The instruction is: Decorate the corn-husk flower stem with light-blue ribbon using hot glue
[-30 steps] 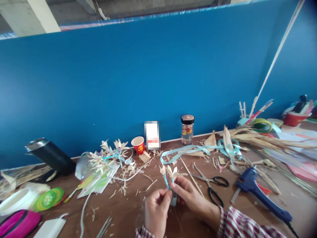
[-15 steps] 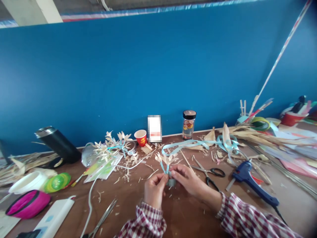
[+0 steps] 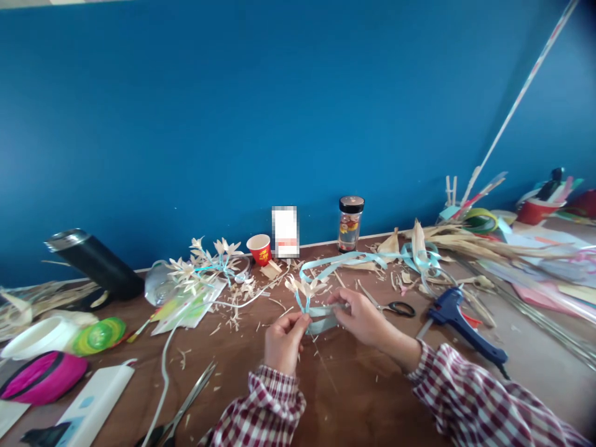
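Note:
My left hand [image 3: 285, 340] pinches the pale-blue wrapped stems of small cream dried-husk flowers [image 3: 305, 287], which stand upright above the fingertips. From those stems pale blue-green tape [image 3: 322, 325] stretches to the right. My right hand [image 3: 361, 316] is closed on the other end of the tape, a short way from the left; its fingers partly hide it, so I cannot tell how much is rolled up. Behind the hands, a light-blue ribbon [image 3: 344, 259] lies loose on the brown table [image 3: 344, 397].
Scissors [image 3: 401, 308] and a blue glue gun [image 3: 465, 326] lie to the right, more scissors [image 3: 189, 400] at front left. A finished-looking flower bunch [image 3: 205, 267], red paper cup [image 3: 259, 249], lidded jar [image 3: 350, 225] and black bottle [image 3: 100, 264] stand along the blue partition [image 3: 298, 112].
My right hand has moved away from the left, and the tape that was bunched between them is now drawn out into a longer span. The camera view has tilted down slightly.

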`<state>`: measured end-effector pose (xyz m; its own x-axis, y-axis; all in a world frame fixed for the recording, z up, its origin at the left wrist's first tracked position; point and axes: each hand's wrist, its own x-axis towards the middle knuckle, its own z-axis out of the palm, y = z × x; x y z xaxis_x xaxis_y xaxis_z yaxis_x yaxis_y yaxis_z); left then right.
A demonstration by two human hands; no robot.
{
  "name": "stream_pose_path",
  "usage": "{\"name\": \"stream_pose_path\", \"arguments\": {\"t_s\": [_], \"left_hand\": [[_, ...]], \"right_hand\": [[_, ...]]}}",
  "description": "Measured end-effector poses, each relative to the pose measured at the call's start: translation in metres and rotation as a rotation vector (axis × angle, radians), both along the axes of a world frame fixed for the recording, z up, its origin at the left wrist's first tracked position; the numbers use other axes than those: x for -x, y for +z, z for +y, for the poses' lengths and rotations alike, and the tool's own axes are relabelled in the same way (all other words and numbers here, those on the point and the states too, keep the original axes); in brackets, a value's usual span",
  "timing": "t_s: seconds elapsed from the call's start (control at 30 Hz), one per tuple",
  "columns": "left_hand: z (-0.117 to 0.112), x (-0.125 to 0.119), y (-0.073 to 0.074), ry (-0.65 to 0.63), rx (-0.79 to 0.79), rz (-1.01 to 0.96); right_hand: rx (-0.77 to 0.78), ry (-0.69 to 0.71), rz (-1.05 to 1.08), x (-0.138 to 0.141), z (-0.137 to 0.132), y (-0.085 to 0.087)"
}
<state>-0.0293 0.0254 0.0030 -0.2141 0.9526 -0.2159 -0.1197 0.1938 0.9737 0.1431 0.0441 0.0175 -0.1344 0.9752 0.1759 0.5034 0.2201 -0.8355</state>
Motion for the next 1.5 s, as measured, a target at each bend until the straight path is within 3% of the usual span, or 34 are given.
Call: {"name": "stream_pose_path", "arguments": {"t_s": [0.2,0.4,0.6,0.67,0.77,0.87,1.07,1.27,1.5], "left_hand": [[0.006,0.006,0.000,0.070,0.078,-0.088],[0.007,0.008,-0.001,0.050,0.085,-0.102],[0.006,0.007,-0.003,0.034,0.074,-0.043],[0.006,0.008,-0.003,0.038,0.038,0.023],[0.009,0.010,-0.003,0.060,-0.003,0.094],[0.010,0.009,-0.003,0.073,0.045,0.025],[0.006,0.006,-0.003,0.003,0.090,-0.107],[0.004,0.005,-0.002,0.006,0.006,0.070],[0.003,0.001,-0.007,0.017,-0.080,0.220]], "right_hand": [[-0.054,-0.117,-0.066,-0.003,-0.009,0.005],[0.032,0.042,-0.187,0.011,-0.021,0.003],[0.294,0.141,0.233,0.023,-0.018,-0.010],[0.315,0.125,0.334,0.023,-0.018,-0.010],[0.296,0.069,0.357,0.020,-0.019,-0.004],[0.326,0.018,0.341,0.018,-0.020,-0.002],[0.499,0.058,0.552,0.026,-0.020,-0.013],[0.426,0.005,0.678,0.026,-0.020,-0.014],[0.300,0.023,0.663,0.027,-0.029,-0.010]]}}
